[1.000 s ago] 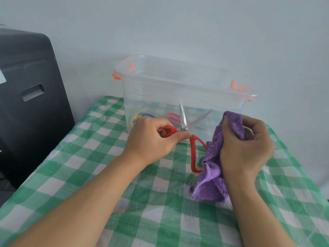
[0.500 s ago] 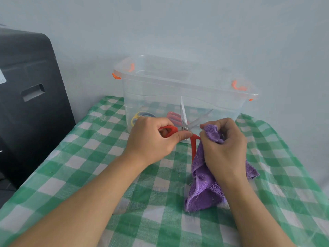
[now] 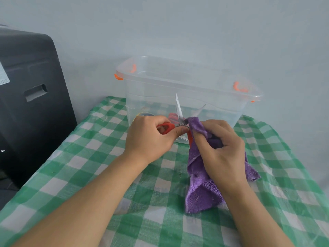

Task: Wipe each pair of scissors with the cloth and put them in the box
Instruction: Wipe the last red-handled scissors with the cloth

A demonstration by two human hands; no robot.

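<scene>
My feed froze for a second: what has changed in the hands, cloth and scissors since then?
The right hand brought the purple cloth leftward and up onto the right-hand blade by the pivot of the red scissors. The left hand keeps holding the red handle, blades open and pointing up. The clear box has not moved.

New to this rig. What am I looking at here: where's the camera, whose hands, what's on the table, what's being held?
There is no robot: a person works with bare hands, and the single wide-angle camera sits on their head, looking forward and down. The left hand grips the red-handled scissors by one handle loop, blades spread open and pointing up. The right hand holds the purple terry cloth pressed against the scissors near the pivot, at the base of one blade. Behind them stands a clear plastic box with orange latches; more scissors show blurrily through its wall. Everything rests on a green-and-white checked tablecloth. A black cabinet stands at the left.
</scene>
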